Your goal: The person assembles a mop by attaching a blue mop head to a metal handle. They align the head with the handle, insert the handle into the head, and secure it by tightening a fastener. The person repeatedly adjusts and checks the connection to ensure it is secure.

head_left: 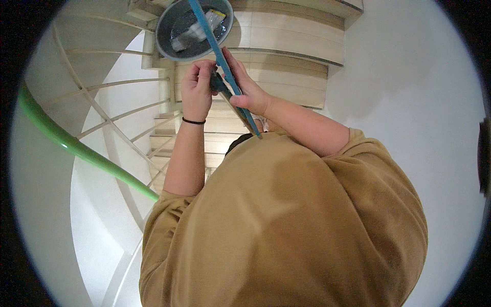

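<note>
A long, straight blue bar (206,26) slants from the top edge of the view down to my chest. My right hand (249,88) is closed around its middle, thumb on the near side and fingers beyond it. Just left of the bar, my left hand (197,87) is closed, thumb and fingers pinched at a small dark green piece (219,83) beside the bar. Whether that piece is joined to the bar I cannot tell. Beyond my hands a round grey basin (162,45) holds dark, wet-looking contents and a whitish package or cloth (197,34) with a yellow end.
Pale stair treads (286,71) with dark edges run ahead of and below me. On the left curve a green handrail (76,148) and thin cream railing bars (123,80). A white wall (409,102) stands on the right.
</note>
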`<action>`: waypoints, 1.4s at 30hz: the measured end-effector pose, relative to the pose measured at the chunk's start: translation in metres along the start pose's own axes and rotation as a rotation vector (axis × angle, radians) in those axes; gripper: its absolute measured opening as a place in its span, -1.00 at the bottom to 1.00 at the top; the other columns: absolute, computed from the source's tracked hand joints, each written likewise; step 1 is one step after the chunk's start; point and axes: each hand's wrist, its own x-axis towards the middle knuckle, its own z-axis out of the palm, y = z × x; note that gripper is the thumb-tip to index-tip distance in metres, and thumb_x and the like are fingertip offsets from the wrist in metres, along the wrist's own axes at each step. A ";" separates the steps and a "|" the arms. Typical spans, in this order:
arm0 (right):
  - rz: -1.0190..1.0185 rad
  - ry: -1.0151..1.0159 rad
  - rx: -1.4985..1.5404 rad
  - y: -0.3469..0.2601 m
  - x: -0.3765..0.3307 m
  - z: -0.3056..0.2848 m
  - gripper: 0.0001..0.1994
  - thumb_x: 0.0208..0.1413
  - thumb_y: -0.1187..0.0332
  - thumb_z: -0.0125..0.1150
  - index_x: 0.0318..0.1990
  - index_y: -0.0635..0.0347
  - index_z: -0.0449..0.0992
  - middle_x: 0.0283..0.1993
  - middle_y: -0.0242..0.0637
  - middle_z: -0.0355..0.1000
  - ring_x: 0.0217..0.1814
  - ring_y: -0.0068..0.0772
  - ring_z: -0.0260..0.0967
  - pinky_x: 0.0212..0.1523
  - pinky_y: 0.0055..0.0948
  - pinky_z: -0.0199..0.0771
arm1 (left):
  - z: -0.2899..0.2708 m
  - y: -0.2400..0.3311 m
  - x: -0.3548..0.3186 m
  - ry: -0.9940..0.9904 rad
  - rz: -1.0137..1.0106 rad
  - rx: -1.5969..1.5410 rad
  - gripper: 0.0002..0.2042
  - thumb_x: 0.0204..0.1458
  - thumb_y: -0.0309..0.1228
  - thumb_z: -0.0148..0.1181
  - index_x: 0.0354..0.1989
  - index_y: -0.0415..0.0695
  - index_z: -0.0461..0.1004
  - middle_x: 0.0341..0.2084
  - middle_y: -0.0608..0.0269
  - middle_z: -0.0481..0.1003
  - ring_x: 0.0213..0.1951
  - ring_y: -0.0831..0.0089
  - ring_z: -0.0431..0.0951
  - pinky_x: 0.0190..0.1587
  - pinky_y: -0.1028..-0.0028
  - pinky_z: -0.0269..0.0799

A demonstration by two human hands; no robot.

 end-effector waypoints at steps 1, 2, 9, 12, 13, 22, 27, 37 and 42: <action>0.022 0.009 0.079 -0.004 0.001 0.003 0.12 -0.34 -0.15 0.16 0.34 0.07 -0.37 0.20 -0.12 -0.09 0.19 -0.12 -0.04 0.19 -0.28 -0.02 | -0.003 -0.004 0.000 -0.009 0.014 -0.045 -0.80 0.16 -0.30 -0.05 -0.29 -0.18 0.39 -0.56 0.35 0.39 -0.65 0.68 0.31 -0.66 0.67 0.23; 0.043 0.011 0.158 -0.011 0.002 0.005 0.09 -0.36 -0.01 0.18 0.34 0.08 -0.35 0.17 -0.05 -0.06 0.21 -0.06 -0.06 0.24 -0.30 -0.09 | -0.003 -0.005 0.001 -0.009 -0.008 -0.077 -0.83 0.15 -0.34 -0.04 -0.23 -0.18 0.36 -0.57 0.34 0.40 -0.65 0.65 0.34 -0.64 0.66 0.27; 0.089 -0.029 0.279 0.003 0.001 0.004 0.08 -0.36 0.08 0.19 0.34 0.07 -0.36 0.19 -0.03 -0.05 0.24 -0.06 -0.06 0.27 -0.25 -0.15 | 0.000 0.004 0.004 -0.038 -0.032 0.042 -0.83 0.14 -0.36 -0.05 -0.23 -0.19 0.35 -0.52 0.27 0.43 -0.59 0.61 0.42 -0.64 0.64 0.36; 0.063 0.019 0.280 -0.003 0.004 0.002 0.13 -0.34 -0.13 0.19 0.33 0.14 -0.38 0.25 -0.05 -0.13 0.31 -0.12 -0.13 0.30 -0.26 -0.21 | 0.002 0.024 0.009 -0.029 0.234 0.702 -0.78 0.03 -0.28 0.05 -0.31 -0.21 0.39 -0.55 0.11 0.48 -0.61 0.34 0.48 -0.53 0.43 0.43; 0.065 0.028 0.247 -0.001 0.006 0.000 0.14 -0.34 -0.14 0.18 0.33 0.15 -0.38 0.26 -0.05 -0.15 0.32 -0.12 -0.15 0.30 -0.26 -0.22 | 0.001 0.031 0.014 -0.045 0.354 0.959 -0.77 0.02 -0.26 0.07 -0.32 -0.20 0.39 -0.56 0.09 0.49 -0.61 0.29 0.49 -0.50 0.40 0.44; 0.161 0.103 0.124 0.002 0.011 -0.004 0.23 -0.47 -0.39 0.14 0.34 -0.05 -0.39 0.25 -0.34 -0.10 0.09 -0.32 0.01 0.05 -0.37 0.07 | -0.003 0.049 0.048 -0.355 0.089 1.313 -0.68 0.01 -0.20 -0.13 -0.39 -0.22 0.43 -0.52 -0.11 0.47 -0.40 -0.05 0.48 -0.31 0.12 0.38; 0.088 0.070 0.097 0.009 0.014 -0.002 0.19 -0.41 -0.29 0.14 0.33 0.06 -0.38 0.25 -0.18 -0.12 0.16 -0.20 -0.06 0.13 -0.31 -0.03 | -0.004 0.035 0.040 -0.213 0.150 1.023 -0.69 0.02 -0.25 -0.17 -0.43 -0.25 0.41 -0.54 -0.15 0.43 -0.41 -0.10 0.43 -0.33 0.10 0.32; 0.048 0.006 0.075 0.004 0.014 0.004 0.13 -0.40 -0.10 0.15 0.33 0.16 -0.35 0.20 0.06 -0.07 0.27 0.03 -0.13 0.29 -0.25 -0.24 | -0.004 0.044 0.024 -0.139 0.122 0.920 -0.67 0.04 -0.28 -0.22 -0.46 -0.29 0.39 -0.57 -0.17 0.41 -0.41 -0.10 0.43 -0.33 0.14 0.31; 0.035 -0.016 0.112 0.004 0.015 0.011 0.14 -0.41 -0.10 0.15 0.33 0.16 -0.35 0.19 0.06 -0.06 0.25 0.01 -0.12 0.28 -0.24 -0.23 | -0.015 0.043 0.022 -0.140 0.081 0.854 -0.66 0.04 -0.27 -0.24 -0.47 -0.31 0.38 -0.55 -0.19 0.41 -0.41 -0.11 0.42 -0.33 0.15 0.31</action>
